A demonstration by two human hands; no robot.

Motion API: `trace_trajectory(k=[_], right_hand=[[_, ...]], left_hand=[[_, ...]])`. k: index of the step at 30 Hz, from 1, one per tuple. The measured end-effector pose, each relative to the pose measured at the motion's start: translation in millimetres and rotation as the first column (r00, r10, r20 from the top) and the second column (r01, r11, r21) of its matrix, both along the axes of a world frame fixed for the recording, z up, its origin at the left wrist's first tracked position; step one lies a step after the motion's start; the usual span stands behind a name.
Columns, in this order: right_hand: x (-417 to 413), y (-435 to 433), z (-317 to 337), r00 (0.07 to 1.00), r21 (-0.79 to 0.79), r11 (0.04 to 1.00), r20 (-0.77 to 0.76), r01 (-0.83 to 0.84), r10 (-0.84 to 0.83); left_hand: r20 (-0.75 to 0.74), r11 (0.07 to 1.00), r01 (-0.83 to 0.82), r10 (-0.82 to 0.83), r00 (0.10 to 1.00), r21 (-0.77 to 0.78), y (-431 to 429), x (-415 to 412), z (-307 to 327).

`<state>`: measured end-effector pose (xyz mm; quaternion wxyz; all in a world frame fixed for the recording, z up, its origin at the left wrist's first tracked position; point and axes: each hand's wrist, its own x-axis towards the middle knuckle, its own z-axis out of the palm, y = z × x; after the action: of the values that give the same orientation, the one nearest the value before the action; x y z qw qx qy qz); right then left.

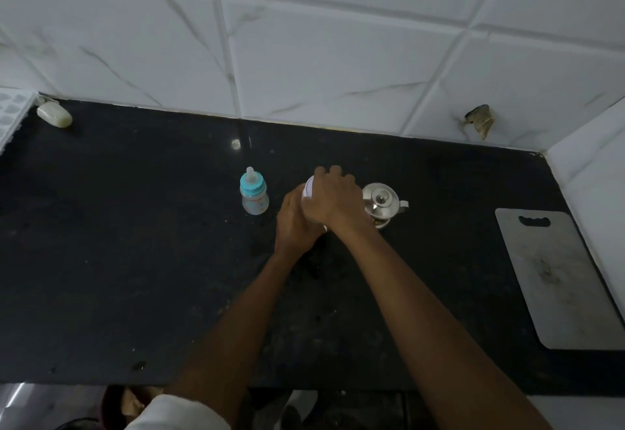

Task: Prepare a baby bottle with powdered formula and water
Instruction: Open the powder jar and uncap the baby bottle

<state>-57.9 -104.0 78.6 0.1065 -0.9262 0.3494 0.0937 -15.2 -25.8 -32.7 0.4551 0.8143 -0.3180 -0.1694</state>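
Note:
A small clear baby bottle [254, 196] with a blue collar and a pale teat stands upright on the black counter [135, 260]. To its right, both hands wrap a white formula container [309, 187], mostly hidden by them. My left hand [294, 226] grips its body from the left side. My right hand [333, 201] covers its top, fingers curled over the lid. A shiny steel kettle [384, 204] with a knobbed lid stands just right of my right hand, touching or nearly touching it.
A grey cutting board [561, 277] lies flat at the counter's right end. A pale bar of soap [54, 115] sits at the back left corner. White marbled tiles [304, 40] form the back wall and the right side wall.

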Motion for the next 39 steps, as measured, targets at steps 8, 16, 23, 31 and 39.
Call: trace_trajectory(k=[8, 16, 23, 31, 39], right_hand=[[-9, -6, 18, 0.990, 0.078, 0.988, 0.067, -0.130, 0.125], [-65, -1, 13, 0.988, 0.092, 0.995, 0.147, 0.037, -0.050], [-149, 11, -26, 0.961, 0.198, 0.944, 0.029, 0.263, -0.274], [-170, 24, -69, 0.953, 0.270, 0.914, -0.109, 0.302, -0.282], [-165, 26, -66, 0.950, 0.211, 0.928, -0.119, 0.308, -0.288]], left_hand=[[0.001, 0.999, 0.007, -0.007, 1.000, 0.046, 0, 2, -4], [-0.034, 1.000, -0.013, 0.014, 0.999, 0.022, 0, -2, 8], [-0.023, 0.999, -0.025, 0.025, 0.999, 0.032, -2, -4, 8], [-0.018, 1.000, -0.020, 0.020, 1.000, 0.007, -1, -3, 6], [-0.033, 1.000, -0.018, 0.019, 0.999, 0.019, -2, -4, 5]])
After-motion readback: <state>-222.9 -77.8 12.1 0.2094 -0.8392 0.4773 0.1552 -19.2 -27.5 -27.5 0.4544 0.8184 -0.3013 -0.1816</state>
